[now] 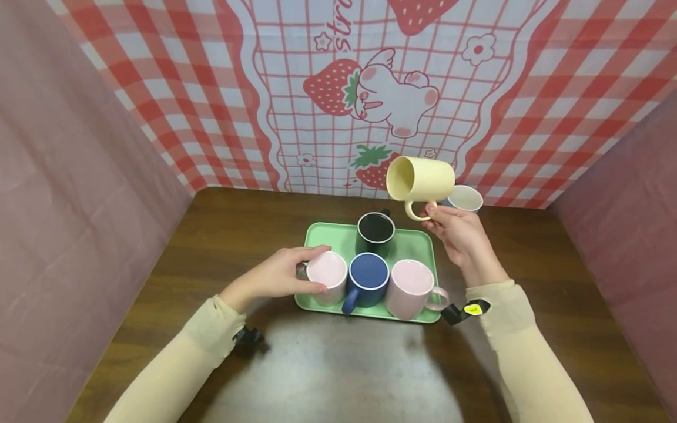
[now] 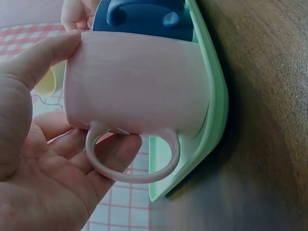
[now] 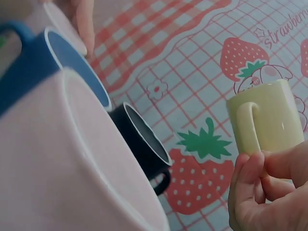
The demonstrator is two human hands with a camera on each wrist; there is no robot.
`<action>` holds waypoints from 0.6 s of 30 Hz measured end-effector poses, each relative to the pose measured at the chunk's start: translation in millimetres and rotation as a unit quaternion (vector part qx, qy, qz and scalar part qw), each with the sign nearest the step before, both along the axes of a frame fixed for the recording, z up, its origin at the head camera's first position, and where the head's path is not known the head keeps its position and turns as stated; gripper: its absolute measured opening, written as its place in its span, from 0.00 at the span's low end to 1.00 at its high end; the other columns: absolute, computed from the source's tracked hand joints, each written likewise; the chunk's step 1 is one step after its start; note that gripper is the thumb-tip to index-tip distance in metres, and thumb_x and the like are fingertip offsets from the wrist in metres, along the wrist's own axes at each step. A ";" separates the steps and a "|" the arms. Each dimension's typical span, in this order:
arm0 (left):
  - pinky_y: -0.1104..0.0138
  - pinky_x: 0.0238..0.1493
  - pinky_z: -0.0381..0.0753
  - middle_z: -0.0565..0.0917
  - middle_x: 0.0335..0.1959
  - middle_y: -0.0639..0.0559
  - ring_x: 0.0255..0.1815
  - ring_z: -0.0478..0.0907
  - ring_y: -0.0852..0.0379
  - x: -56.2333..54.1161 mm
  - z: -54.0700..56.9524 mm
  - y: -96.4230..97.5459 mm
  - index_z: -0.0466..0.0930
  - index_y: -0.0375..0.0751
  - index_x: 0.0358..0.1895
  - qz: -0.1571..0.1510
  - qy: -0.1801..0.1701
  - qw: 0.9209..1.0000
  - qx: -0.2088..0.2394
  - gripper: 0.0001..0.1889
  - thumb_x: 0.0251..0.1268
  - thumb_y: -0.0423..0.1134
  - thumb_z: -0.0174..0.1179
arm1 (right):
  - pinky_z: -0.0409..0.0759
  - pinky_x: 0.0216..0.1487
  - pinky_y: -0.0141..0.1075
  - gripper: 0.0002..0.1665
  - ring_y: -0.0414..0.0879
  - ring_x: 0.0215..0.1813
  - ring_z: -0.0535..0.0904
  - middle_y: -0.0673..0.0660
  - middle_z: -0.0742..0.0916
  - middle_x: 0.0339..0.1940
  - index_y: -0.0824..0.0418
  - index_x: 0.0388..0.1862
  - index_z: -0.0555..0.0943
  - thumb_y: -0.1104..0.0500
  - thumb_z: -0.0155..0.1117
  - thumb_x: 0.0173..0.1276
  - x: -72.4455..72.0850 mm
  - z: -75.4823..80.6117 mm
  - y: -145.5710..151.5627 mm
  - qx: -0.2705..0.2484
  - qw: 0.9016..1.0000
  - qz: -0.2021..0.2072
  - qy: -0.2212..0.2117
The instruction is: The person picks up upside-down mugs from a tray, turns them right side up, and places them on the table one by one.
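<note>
My right hand (image 1: 462,238) pinches the handle of a pale yellow mug (image 1: 435,179). That mug lies sideways in the air, above and behind the tray's right end, its mouth facing left. With thumb and fingers spread around it, my left hand (image 1: 280,273) grips a pink mug (image 1: 327,271) upright at the left end of the green tray (image 1: 334,235). In the left wrist view, the thumb reaches the rim of this pink mug (image 2: 139,82), and its handle points toward the palm. Beside it stand a blue mug (image 1: 368,273) and a second pink mug (image 1: 410,288).
A black mug (image 1: 375,229) stands behind the blue one on the tray, handle toward the back. Partly hidden behind my right hand is a white-rimmed cup (image 1: 466,198) on the wooden table (image 1: 238,217). A strawberry-patterned cloth (image 1: 296,135) hangs at the back.
</note>
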State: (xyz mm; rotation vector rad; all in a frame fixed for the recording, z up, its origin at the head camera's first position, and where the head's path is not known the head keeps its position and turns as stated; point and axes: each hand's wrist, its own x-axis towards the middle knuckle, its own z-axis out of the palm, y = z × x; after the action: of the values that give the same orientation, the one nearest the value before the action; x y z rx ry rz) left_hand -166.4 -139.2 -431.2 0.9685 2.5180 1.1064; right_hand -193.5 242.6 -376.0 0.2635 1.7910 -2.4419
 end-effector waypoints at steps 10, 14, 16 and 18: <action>0.52 0.55 0.86 0.86 0.65 0.44 0.53 0.80 0.52 -4.0 5.2 -0.4 0.73 0.37 0.81 -0.011 -0.010 1.000 -0.014 0.46 0.63 0.51 0.81 | 0.85 0.44 0.24 0.22 0.37 0.34 0.84 0.53 0.89 0.34 0.63 0.36 0.89 0.69 0.50 0.88 -3.0 -3.2 -4.9 -0.090 0.992 0.084 -0.028; 0.52 0.56 0.86 0.86 0.65 0.44 0.53 0.81 0.52 -5.7 8.2 -0.4 0.73 0.36 0.80 -0.020 -0.012 1.000 -0.019 0.46 0.63 0.51 0.81 | 0.84 0.44 0.23 0.19 0.37 0.36 0.84 0.56 0.90 0.37 0.65 0.40 0.86 0.71 0.48 0.88 -5.2 -1.5 -10.6 -0.101 0.989 0.097 -0.040; 0.52 0.57 0.87 0.86 0.66 0.44 0.54 0.81 0.52 -6.9 10.0 0.0 0.73 0.36 0.80 -0.026 -0.011 0.999 -0.023 0.46 0.63 0.51 0.81 | 0.84 0.43 0.23 0.18 0.37 0.37 0.84 0.57 0.90 0.38 0.66 0.41 0.85 0.71 0.47 0.88 -6.0 -0.8 -12.8 -0.106 0.988 0.100 -0.048; 0.53 0.57 0.86 0.86 0.67 0.44 0.55 0.81 0.53 -8.3 11.7 0.3 0.73 0.36 0.80 -0.032 -0.009 0.999 -0.028 0.46 0.63 0.51 0.81 | 0.83 0.43 0.23 0.19 0.38 0.37 0.84 0.58 0.90 0.39 0.67 0.41 0.85 0.71 0.47 0.88 -6.9 0.2 -15.4 -0.109 0.987 0.106 -0.054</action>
State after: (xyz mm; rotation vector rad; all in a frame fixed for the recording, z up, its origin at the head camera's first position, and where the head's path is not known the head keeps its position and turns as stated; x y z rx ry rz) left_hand -174.7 -138.9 -419.5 1.0113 2.4722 1.0154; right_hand -200.4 227.3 -375.8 0.1720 1.4154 -2.3937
